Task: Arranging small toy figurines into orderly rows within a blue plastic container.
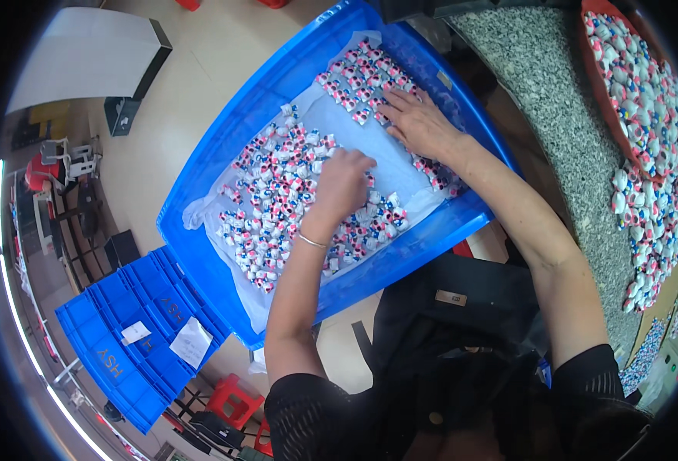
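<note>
Resting inside the blue crate, on its white liner sheet, among small pink-and-white pieces heaped mostly at the crate's left half. Left hand curled over the heap at crate centre, fingers bunched together, grip on any piece hidden. Right hand flat toward the crate's far right corner, fingers spread apart, pressing on scattered pieces.

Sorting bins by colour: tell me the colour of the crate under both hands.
Blue crate, seen best in the head view.
</note>
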The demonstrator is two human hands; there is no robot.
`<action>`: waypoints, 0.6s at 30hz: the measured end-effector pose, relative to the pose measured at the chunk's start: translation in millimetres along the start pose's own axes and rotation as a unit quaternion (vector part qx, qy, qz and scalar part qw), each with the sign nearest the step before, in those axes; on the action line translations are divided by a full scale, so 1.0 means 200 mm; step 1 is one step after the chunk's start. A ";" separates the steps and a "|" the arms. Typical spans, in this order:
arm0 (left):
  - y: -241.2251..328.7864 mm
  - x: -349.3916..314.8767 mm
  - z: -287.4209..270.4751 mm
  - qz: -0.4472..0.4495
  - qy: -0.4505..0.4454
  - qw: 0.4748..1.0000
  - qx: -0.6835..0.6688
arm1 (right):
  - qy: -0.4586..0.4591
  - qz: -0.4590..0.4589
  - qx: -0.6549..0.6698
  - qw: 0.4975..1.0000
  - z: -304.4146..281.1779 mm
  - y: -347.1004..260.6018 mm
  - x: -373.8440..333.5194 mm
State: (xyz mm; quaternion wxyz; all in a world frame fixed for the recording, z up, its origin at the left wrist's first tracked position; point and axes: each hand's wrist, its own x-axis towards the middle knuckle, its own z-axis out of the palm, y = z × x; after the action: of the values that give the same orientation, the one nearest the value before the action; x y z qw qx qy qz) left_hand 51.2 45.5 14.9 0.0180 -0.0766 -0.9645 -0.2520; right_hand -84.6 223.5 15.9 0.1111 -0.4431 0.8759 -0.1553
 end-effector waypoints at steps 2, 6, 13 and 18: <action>0.06 -0.02 0.01 0.051 -0.099 0.993 0.040 | -0.006 -0.008 0.012 1.000 0.01 -0.01 0.00; 0.05 -0.03 0.03 0.118 -0.141 0.972 0.146 | -0.025 -0.012 -0.007 1.000 0.01 -0.06 -0.04; 0.06 0.04 0.04 -0.101 0.016 0.977 -0.185 | -0.032 -0.008 0.009 0.999 0.01 -0.06 -0.07; 0.03 0.13 0.16 -0.097 0.056 0.994 0.015 | 0.023 -0.021 0.055 0.998 0.05 -0.03 -0.08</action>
State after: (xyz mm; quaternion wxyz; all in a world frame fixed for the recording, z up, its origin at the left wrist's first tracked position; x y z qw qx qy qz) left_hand 27.4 69.4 -7.4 0.0485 0.0321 -0.9685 -0.2422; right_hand -67.7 232.3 9.5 0.1114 -0.4511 0.8589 -0.2155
